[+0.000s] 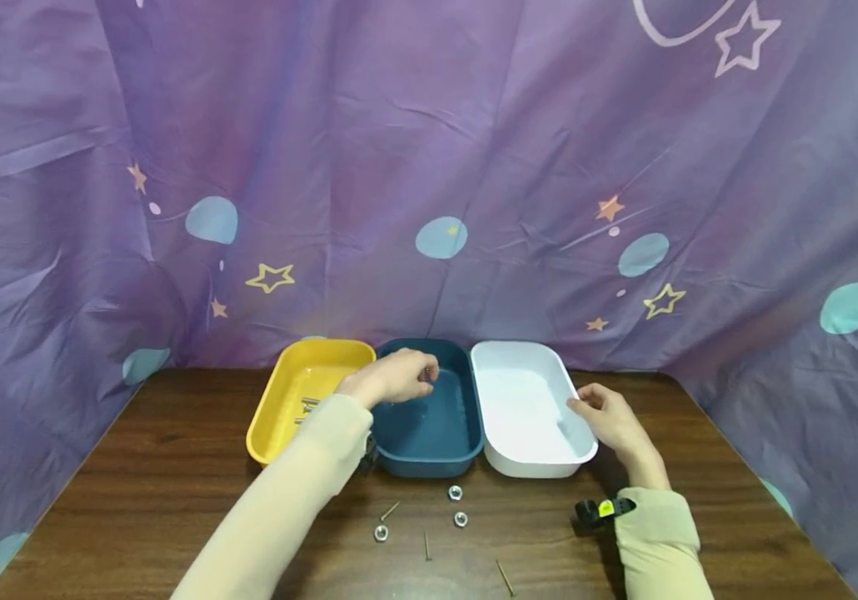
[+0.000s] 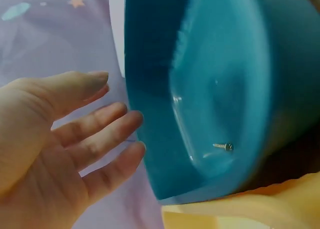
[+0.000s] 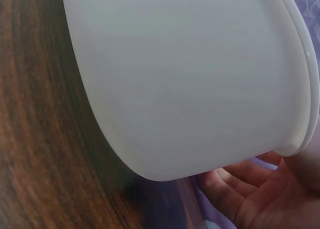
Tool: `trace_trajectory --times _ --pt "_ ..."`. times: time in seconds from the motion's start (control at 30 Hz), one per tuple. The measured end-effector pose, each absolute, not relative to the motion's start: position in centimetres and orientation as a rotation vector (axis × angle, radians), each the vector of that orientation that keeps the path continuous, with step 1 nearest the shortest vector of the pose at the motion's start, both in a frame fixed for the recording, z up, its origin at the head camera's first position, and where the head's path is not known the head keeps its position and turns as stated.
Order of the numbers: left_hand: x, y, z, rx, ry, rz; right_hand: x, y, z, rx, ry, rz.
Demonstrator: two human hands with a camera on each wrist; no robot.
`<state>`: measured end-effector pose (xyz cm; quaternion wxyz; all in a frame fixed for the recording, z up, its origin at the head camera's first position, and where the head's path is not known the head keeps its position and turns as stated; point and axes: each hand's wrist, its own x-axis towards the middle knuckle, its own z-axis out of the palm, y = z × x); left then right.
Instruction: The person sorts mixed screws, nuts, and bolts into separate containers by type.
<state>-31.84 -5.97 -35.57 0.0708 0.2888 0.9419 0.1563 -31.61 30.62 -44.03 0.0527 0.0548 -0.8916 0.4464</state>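
Over the dark blue tray (image 1: 429, 458), my left hand (image 1: 399, 377) hangs with loosely bent fingers and nothing between them. The left wrist view shows its fingertips beside the tray's wall, and a small screw (image 2: 223, 147) lying on the tray floor. My right hand (image 1: 612, 421) holds the right rim of the white tray (image 1: 537, 468), thumb over the edge. From the right wrist, its fingers (image 3: 225, 189) show against the outside of that tray, while the thumb is mostly hidden by the rim.
Left of the blue tray stands a yellow tray (image 1: 267, 433) with several metal pieces (image 1: 309, 404), partly covered by the left arm. In front lie nuts (image 1: 455, 492) and thin brass-coloured screws (image 1: 506, 578) on the wooden table (image 1: 137, 500). A purple curtain (image 1: 399, 167) hangs behind.
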Motion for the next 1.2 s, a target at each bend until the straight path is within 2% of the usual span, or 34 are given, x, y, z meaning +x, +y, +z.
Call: trace_trajectory --times 0.4,0.83,1.2 --pt "-26.0 -6.6 -35.7 1.234 2.776 0.612 -31.8 30.6 -43.8 0.164 -2.720 1.352" --pt "-21.5 -7.8 -38.8 1.262 2.785 0.750 -31.9 30.6 -43.9 0.154 -2.729 1.340" --pt "-19.1 -9.8 -42.0 1.098 2.830 0.726 -31.8 30.5 -44.1 0.159 -2.718 1.381"
